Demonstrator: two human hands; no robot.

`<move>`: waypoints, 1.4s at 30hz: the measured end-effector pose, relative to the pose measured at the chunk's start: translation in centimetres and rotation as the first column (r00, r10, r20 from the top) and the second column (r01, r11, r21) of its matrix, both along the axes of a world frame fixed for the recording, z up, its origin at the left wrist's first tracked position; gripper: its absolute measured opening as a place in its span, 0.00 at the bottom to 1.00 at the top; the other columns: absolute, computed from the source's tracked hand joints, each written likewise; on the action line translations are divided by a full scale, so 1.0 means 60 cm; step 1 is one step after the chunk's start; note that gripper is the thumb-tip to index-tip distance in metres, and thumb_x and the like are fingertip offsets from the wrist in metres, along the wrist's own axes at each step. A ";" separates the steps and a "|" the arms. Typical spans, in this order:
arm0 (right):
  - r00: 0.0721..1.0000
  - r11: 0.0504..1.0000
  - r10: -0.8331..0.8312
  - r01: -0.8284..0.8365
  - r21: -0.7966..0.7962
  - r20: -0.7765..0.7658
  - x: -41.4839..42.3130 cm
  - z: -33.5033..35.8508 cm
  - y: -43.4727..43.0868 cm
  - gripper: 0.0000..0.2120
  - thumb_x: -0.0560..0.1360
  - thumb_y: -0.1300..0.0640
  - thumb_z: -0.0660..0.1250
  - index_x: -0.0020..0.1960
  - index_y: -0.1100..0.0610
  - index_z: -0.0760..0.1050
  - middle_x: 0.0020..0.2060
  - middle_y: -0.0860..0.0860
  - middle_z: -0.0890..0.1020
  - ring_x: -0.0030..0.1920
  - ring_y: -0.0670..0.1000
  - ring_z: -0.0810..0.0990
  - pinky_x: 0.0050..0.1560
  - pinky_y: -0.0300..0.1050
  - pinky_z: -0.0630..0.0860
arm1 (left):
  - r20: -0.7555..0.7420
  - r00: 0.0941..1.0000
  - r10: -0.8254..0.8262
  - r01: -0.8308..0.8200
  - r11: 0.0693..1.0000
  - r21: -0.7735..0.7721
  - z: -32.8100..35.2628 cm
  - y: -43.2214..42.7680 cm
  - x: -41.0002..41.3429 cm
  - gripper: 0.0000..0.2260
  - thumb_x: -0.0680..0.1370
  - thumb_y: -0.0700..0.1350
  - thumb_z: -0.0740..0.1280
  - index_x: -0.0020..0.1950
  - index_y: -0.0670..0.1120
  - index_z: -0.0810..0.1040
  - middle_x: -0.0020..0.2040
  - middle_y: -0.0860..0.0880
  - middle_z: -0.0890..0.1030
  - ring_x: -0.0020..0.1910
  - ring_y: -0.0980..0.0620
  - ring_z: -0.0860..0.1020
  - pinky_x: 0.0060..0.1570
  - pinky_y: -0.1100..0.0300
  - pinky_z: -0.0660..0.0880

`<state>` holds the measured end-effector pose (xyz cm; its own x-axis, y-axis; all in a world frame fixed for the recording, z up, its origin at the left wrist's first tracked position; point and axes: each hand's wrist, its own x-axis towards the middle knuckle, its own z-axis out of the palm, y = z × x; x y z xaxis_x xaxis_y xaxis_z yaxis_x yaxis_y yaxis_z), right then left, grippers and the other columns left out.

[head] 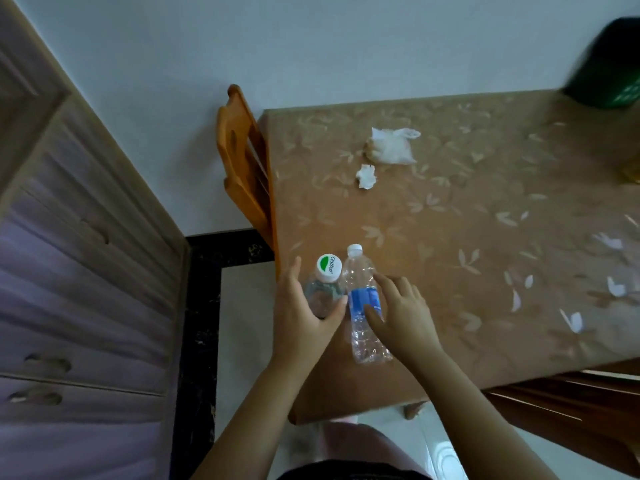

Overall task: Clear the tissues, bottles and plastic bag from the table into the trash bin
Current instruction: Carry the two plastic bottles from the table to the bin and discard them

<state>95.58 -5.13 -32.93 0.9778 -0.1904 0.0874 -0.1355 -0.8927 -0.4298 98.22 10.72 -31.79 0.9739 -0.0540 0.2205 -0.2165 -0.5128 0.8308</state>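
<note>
The scene was lit dimly in a cool cast, and only faint, soft shadows were thrown on the table (450, 209). Pale glints were seen toward its right edge, and the dark green object (609, 64) at its far right corner was smeared by blur. Left of the table, the drawer fronts (69, 271) were bent by wide-angle distortion.

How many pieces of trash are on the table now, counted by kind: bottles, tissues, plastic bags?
Bottles: 2 (green-marked cap bottle, blue-label bottle)
Crumpled tissue: 1
Plastic bag: 1
Total: 4
White flecks at the right of the table are too unclear to identify, so not counted.
</note>
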 end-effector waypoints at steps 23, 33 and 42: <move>0.939 0.842 -0.149 0.285 0.458 -0.310 0.046 -0.118 -0.001 0.37 0.70 0.50 0.69 0.71 0.50 0.52 0.61 0.56 0.68 0.47 0.48 0.72 0.44 0.43 0.73 | -0.092 0.996 -0.020 0.011 0.995 -0.095 -0.027 -0.030 0.048 0.26 0.68 0.44 0.74 0.62 0.44 0.69 0.54 0.49 0.75 0.50 0.57 0.76 0.46 0.77 0.71; 0.951 0.810 -0.142 0.270 0.520 -0.274 0.047 -0.110 -0.001 0.35 0.69 0.54 0.69 0.70 0.48 0.55 0.60 0.56 0.68 0.48 0.47 0.71 0.47 0.42 0.73 | -0.150 0.988 -0.035 0.018 0.993 -0.119 -0.028 -0.023 0.049 0.26 0.68 0.46 0.74 0.63 0.48 0.68 0.55 0.52 0.75 0.53 0.62 0.74 0.47 0.75 0.71; 0.979 0.787 -0.183 0.203 0.583 -0.094 0.060 -0.027 -0.006 0.35 0.68 0.54 0.71 0.69 0.45 0.57 0.56 0.48 0.68 0.45 0.41 0.73 0.34 0.30 0.68 | -0.112 0.994 0.017 -0.043 0.971 -0.236 0.015 -0.015 0.054 0.26 0.67 0.41 0.75 0.60 0.47 0.66 0.51 0.58 0.74 0.49 0.76 0.71 0.42 0.82 0.67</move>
<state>99.21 -5.51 -34.55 0.9155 -0.3800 -0.1323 -0.2996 -0.4242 -0.8546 101.48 9.83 -30.91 0.9931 0.0166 0.1161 -0.1056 -0.3030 0.9471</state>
